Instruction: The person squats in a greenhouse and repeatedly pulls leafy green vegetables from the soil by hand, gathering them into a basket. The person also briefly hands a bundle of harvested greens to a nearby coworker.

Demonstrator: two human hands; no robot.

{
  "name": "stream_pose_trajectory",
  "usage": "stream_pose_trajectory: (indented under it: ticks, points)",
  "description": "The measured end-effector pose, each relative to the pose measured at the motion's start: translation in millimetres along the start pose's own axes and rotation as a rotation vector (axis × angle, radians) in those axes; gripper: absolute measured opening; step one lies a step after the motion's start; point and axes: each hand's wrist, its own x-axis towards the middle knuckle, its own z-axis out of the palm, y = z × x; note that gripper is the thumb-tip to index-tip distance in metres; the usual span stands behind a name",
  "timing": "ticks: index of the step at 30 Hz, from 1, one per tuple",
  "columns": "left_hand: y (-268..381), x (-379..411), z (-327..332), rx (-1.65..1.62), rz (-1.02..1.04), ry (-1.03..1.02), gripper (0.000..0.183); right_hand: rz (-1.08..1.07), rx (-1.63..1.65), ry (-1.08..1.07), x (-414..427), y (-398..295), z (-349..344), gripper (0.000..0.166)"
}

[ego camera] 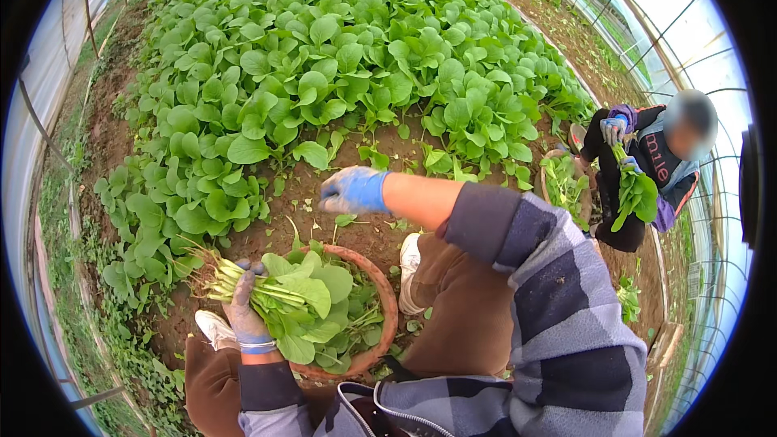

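My left hand (246, 306), in a soiled glove with a blue cuff, grips a bunch of leafy greens (297, 297). The pale stems and thin roots point left, and the broad leaves spread right over a round terracotta-coloured basket (388, 309). More loose greens (364, 321) lie inside that basket, between my feet. My right hand (352, 190), in a dirt-marked blue glove, hovers over bare soil beyond the basket, near the edge of the standing plants (315, 88). Its fingers curl downward, and their undersides are hidden; no plant shows in them.
At right a crouching person (643, 164) in gloves holds another bunch of greens (637, 194), beside a second basket (543, 179) of greens. Plastic greenhouse walls (698, 30) on metal hoops curve along both sides. A wooden piece (665, 346) lies at lower right.
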Motion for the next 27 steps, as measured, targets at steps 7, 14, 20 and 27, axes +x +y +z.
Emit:
stream_pose_trajectory:
  ticks: [7, 14, 20, 27]
  points:
    - [-29.0, 18.5, -0.5, 0.287, -0.044, 0.011, 0.028, 0.659, -0.154, 0.166, 17.1, 286.0, -7.0, 0.035]
    - [-53.7, 53.4, -31.5, 0.345, -0.23, 0.032, 0.034, 1.079, -0.063, 0.296, 58.5, 379.5, 63.9, 0.031]
    - [-70.3, 76.8, -22.9, 0.592, -0.3, 0.054, 0.032, 1.252, 0.022, 0.154, 83.5, 418.8, 82.5, 0.029]
    - [-75.0, 84.6, 0.0, 0.616, -0.326, 0.095, 0.03, 1.105, 0.052, 0.034, 68.2, 471.7, 104.4, 0.03]
